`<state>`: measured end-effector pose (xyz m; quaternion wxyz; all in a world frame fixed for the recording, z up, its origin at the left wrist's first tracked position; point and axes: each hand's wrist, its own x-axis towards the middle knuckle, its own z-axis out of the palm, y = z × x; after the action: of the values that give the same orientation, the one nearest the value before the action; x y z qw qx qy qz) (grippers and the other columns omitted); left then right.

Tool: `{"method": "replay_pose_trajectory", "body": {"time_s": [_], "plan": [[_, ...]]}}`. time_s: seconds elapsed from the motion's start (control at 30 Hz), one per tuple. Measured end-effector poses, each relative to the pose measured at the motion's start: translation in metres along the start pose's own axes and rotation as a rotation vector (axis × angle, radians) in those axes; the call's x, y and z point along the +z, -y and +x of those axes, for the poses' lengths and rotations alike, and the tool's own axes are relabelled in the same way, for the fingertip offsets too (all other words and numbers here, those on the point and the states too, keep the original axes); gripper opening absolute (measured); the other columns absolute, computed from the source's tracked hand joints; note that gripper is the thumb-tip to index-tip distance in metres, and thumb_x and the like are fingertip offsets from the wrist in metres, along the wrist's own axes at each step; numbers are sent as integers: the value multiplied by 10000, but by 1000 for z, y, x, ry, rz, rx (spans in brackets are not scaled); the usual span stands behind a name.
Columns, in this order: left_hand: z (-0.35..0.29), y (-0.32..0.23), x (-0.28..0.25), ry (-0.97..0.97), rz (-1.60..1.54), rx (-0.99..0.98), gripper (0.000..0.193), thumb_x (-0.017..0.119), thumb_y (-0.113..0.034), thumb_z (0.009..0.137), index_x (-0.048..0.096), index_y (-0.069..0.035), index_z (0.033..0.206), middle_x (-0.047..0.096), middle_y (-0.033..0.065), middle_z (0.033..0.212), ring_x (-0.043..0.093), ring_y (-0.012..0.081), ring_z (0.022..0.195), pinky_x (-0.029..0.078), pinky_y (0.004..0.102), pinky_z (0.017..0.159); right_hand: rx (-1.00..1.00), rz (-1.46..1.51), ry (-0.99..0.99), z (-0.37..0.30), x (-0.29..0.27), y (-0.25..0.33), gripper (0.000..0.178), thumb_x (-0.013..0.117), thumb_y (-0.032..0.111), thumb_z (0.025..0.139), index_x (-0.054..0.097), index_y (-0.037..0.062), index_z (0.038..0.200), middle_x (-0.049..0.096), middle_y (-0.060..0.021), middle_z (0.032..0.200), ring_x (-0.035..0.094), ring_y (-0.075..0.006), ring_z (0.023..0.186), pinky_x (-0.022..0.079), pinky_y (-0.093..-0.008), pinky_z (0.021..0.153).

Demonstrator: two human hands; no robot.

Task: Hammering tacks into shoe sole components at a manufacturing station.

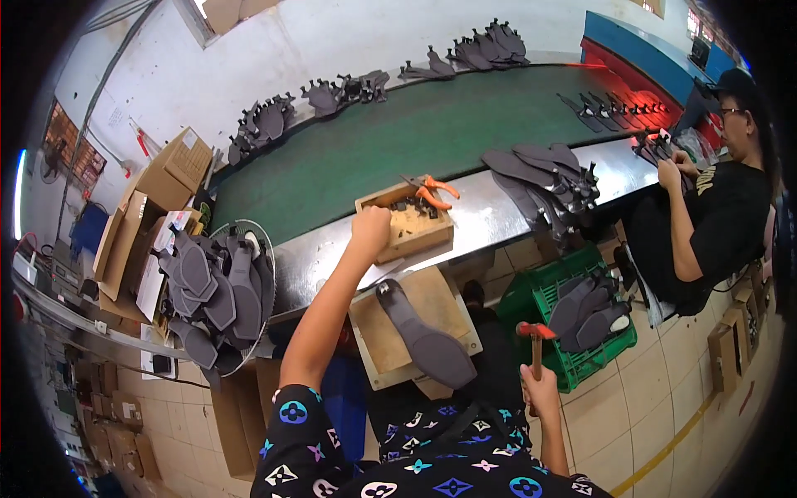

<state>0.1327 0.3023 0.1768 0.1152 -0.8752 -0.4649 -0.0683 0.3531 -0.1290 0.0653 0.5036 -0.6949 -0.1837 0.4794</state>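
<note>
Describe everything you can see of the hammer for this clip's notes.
The hammer has a small red head and a slim brown handle that looks wooden. It stands roughly upright, head uppermost, gripped in the right hand around the lower handle. In the picture it appears just left of the soles in the green crate. Fine surface wear is too small to judge.

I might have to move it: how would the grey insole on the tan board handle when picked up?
The grey insole is probably light, as it looks thin. It seems unlikely to roll, lying flat on the tan board. Its wide end reaches past the board's edge, so pressing there might tip it.
</note>
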Motion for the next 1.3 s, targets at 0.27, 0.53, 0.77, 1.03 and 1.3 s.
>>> {"method": "replay_pose_trajectory", "body": {"time_s": [0.27, 0.53, 0.77, 1.03, 1.3], "plan": [[-16, -4, -38, 43, -1148, -167, 200, 718, -89, 865, 696, 35, 1021, 711, 144, 844, 711, 210, 714, 559, 282, 629, -588, 371, 344, -7, 20, 75, 388, 723, 218, 919, 579, -20, 1190, 533, -15, 637, 486, -78, 489, 385, -225, 438], [-127, -79, -153, -49, -2128, -403, 220, 721, -65, 905, 592, 2, 1071, 701, 91, 866, 719, 176, 762, 567, 230, 659, -788, 389, 516, 0, 94, 207, 410, 725, 329, 922, 573, -16, 1085, 577, -75, 695, 433, -68, 419, 346, -206, 393], [-192, -96, -184, -391, -1917, -157, 232, 715, 70, 865, 549, 37, 1025, 717, 173, 922, 728, 225, 823, 620, 313, 748, -691, 277, 612, -31, 128, 227, 323, 768, 212, 893, 612, -16, 1059, 649, -130, 890, 497, -67, 506, 382, -192, 449], [-210, -101, -182, -403, -2062, -179, 320, 683, -25, 928, 478, -2, 1172, 675, 157, 972, 677, 181, 699, 573, 268, 569, -851, 214, 681, -35, 137, 218, 296, 801, 138, 847, 630, -1, 1045, 635, -139, 1022, 541, -62, 588, 404, -196, 487], [-213, -118, -154, -226, -2386, -517, 329, 667, -157, 970, 477, -57, 1220, 589, 40, 898, 562, 87, 577, 390, 187, 445, -768, 70, 585, -34, 148, 211, 196, 705, 84, 915, 607, 14, 1070, 647, -192, 1198, 597, -61, 659, 444, -185, 480]]}}
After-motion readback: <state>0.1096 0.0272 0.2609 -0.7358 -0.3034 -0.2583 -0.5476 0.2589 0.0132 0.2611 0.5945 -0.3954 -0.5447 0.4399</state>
